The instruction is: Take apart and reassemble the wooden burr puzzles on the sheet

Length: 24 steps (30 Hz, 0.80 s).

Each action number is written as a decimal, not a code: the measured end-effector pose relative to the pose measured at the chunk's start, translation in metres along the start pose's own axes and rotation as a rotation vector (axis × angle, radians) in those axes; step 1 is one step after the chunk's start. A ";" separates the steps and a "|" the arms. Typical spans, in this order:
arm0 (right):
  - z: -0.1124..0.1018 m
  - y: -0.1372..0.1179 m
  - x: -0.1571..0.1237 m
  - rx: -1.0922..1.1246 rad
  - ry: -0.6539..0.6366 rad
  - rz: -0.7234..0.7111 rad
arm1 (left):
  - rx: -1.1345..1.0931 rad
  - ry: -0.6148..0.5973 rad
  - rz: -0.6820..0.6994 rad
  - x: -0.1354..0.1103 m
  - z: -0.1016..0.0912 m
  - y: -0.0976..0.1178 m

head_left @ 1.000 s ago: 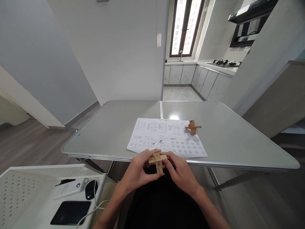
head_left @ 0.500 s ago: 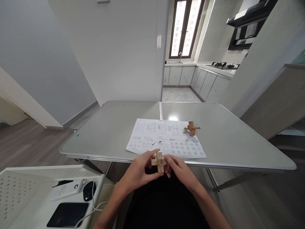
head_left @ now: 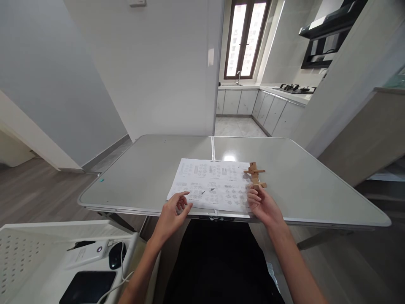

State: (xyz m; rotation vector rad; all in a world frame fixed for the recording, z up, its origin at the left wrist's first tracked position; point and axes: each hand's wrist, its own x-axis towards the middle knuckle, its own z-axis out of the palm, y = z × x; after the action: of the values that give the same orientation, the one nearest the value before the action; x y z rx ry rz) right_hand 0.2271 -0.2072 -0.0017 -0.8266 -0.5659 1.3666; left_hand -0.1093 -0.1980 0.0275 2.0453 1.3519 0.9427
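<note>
A printed instruction sheet (head_left: pixel 215 183) lies on the grey folding table (head_left: pixel 142 173). My right hand (head_left: pixel 264 204) reaches over the sheet's right edge, its fingertips closed on a small wooden cross puzzle (head_left: pixel 260 184) held at the table surface. Right behind it stands a second wooden cross puzzle (head_left: pixel 253 170); the two look close or touching. My left hand (head_left: pixel 174 209) hovers at the sheet's near left corner, holding nothing, with its fingers loosely apart and the index finger pointing forward.
A white perforated cart (head_left: pixel 28 249) stands at lower left with a black phone (head_left: pixel 88 287), a white power bank (head_left: pixel 87 253), a black mouse (head_left: pixel 114 255) and a white cable. The table's near edge runs just under my hands. A kitchen opens behind.
Both hands held the wooden puzzle together near my lap. Now my right hand has carried it forward and right beside the other puzzle, and my left hand has let go and moved to the sheet.
</note>
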 end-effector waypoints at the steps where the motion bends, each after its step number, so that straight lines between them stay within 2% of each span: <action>1: -0.001 0.000 0.000 -0.020 0.007 -0.017 | 0.017 0.017 0.004 0.002 -0.002 -0.003; 4: -0.004 0.003 -0.001 -0.119 0.036 -0.062 | 0.098 0.099 0.031 0.011 -0.009 -0.021; 9: -0.008 0.012 -0.001 -0.412 0.067 -0.169 | 0.311 0.275 0.096 0.038 -0.021 -0.066; 13: -0.013 0.016 0.004 -0.665 0.036 -0.252 | 0.429 0.262 0.082 0.053 -0.024 -0.091; 19: -0.020 0.021 0.004 -0.864 0.002 -0.305 | 0.516 0.141 0.070 0.052 -0.015 -0.092; 24: -0.022 0.023 0.005 -0.887 -0.008 -0.318 | 0.523 0.137 0.060 0.050 -0.016 -0.088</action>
State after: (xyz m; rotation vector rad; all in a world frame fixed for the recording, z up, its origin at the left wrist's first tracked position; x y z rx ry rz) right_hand 0.2310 -0.2065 -0.0337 -1.3585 -1.2908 0.7928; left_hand -0.1588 -0.1177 -0.0130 2.4473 1.7643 0.8272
